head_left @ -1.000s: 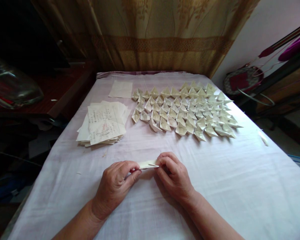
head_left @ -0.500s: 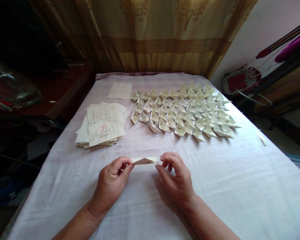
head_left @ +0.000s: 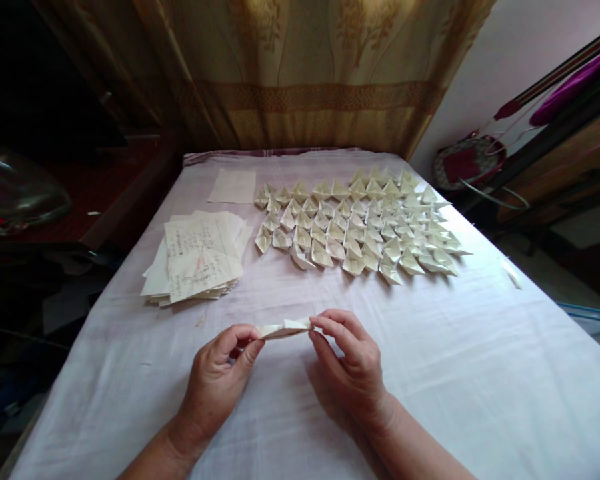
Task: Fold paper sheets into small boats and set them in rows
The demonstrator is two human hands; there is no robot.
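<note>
A: Grip first, quick.
B: Left hand (head_left: pixel 217 373): thumb and fingertips pinching the left end of a narrow, folded, cream paper strip (head_left: pixel 285 329). Right hand (head_left: pixel 353 353): thumb and forefinger pinching its right end.
A: Strip location?
B: Between the two hands, over the near part of the worktop, which is draped in white cloth (head_left: pixel 420 360). Roughly level, small folded peak on its upper side.
A: Past the left hand?
B: Untidy stack of off-white paper sheets (head_left: pixel 205 260), edges fanned. Top sheet has handwriting, dark, bit of red; too small to read. Single plain cream sheet (head_left: pixel 233 187) lies flat behind it, apart.
A: Right of the stack?
B: Many small, cream, folded-paper boats (head_left: pixel 353 262), rough rows, packed close, many touching.
A: Background?
B: Gold-brown patterned curtain (head_left: pixel 280 100) at the far edge. Grey-and-dark-red bag (head_left: pixel 467 163) off right.
</note>
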